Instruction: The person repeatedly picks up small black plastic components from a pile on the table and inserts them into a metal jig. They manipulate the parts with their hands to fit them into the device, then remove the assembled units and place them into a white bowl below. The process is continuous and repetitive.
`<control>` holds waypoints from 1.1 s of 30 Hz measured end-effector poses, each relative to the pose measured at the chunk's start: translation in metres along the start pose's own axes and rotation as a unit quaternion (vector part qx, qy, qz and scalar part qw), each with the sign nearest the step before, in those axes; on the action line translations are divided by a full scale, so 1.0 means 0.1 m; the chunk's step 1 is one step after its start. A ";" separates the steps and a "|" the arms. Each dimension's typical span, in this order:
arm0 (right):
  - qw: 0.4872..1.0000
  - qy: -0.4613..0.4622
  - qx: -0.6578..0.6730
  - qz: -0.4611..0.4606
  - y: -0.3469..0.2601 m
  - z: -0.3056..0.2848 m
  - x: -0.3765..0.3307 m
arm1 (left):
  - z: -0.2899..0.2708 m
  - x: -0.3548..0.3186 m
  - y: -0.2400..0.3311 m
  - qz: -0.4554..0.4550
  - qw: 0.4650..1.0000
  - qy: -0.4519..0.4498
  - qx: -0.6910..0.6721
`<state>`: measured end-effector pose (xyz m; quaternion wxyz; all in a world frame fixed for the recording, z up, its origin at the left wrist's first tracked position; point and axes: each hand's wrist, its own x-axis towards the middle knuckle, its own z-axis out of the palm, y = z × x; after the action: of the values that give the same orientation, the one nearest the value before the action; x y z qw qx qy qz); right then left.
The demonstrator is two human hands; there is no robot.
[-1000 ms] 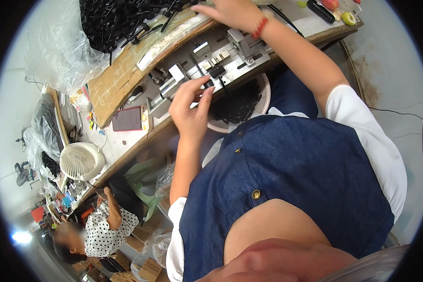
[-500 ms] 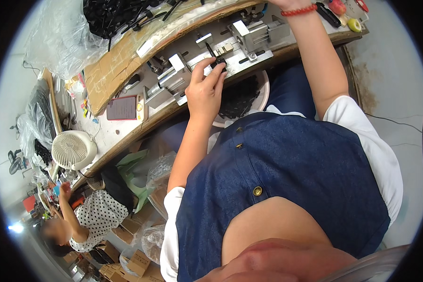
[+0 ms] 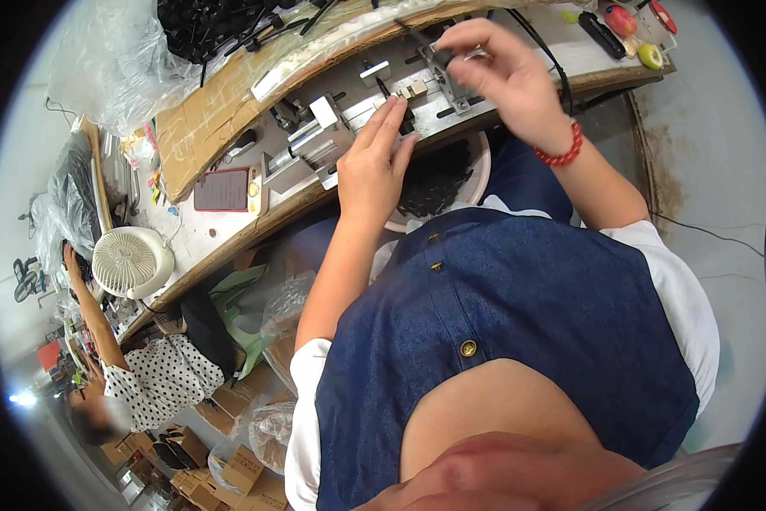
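My left hand (image 3: pixel 371 167) reaches to the metal fixture, fingers stretched and thumb apart. A small black part (image 3: pixel 407 120) lies between its fingertips and thumb, steadied in the fixture beside a pale block (image 3: pixel 413 90). Over the fixture's right side, my right hand (image 3: pixel 519 92) is raised, thumb and fingers pinched on a black rod-like part (image 3: pixel 441 57). Motion blurs this part; a thin dark end points up and left. The right metal clamp (image 3: pixel 453 89) is mostly hidden behind my right hand. To the left, the other metal clamp (image 3: pixel 321 126) shows plainly.
Below the bench edge sits a round tub (image 3: pixel 483 162) of black pieces. Cardboard (image 3: pixel 191 145) and a black heap (image 3: pixel 217 30) lie behind the fixture. A phone (image 3: pixel 221 189), a white fan (image 3: pixel 132 261) and a co-worker in dotted clothing (image 3: pixel 174 375) are leftward; black cables hang at right.
My right hand has come down and left from the top edge, bringing a black rod-like part. My left fingers have straightened over the black part. The co-worker's arm has stretched out.
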<state>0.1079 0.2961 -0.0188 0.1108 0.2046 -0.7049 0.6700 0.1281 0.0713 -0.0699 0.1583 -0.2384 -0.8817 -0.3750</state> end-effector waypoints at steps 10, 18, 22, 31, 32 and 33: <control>0.885 -0.127 -0.402 -0.196 0.33 0.37 -0.33 | -0.96 1.25 -0.76 0.182 0.950 0.079 0.241; 0.839 -0.130 -0.484 -0.214 0.44 0.42 -0.30 | -1.18 1.53 -0.83 0.109 0.945 -0.056 0.303; 0.846 -0.135 -0.467 -0.220 0.37 0.40 -0.22 | -1.21 1.41 -0.77 0.022 0.983 -0.027 0.180; 0.840 0.069 -0.487 -0.230 0.41 0.04 1.26 | -0.61 0.48 -0.04 0.039 0.995 0.061 -0.074; 0.833 0.053 -0.509 -0.210 0.47 0.04 1.40 | -0.52 0.33 0.02 0.034 0.996 0.036 -0.073; 0.822 0.038 -0.535 -0.189 0.50 0.02 1.52 | -0.40 0.23 0.01 0.045 0.993 0.026 -0.102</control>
<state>-0.0489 0.2741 0.0017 0.3535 0.2167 -0.8958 0.1604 0.1131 0.0494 -0.0318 0.1729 -0.2831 -0.8230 -0.4612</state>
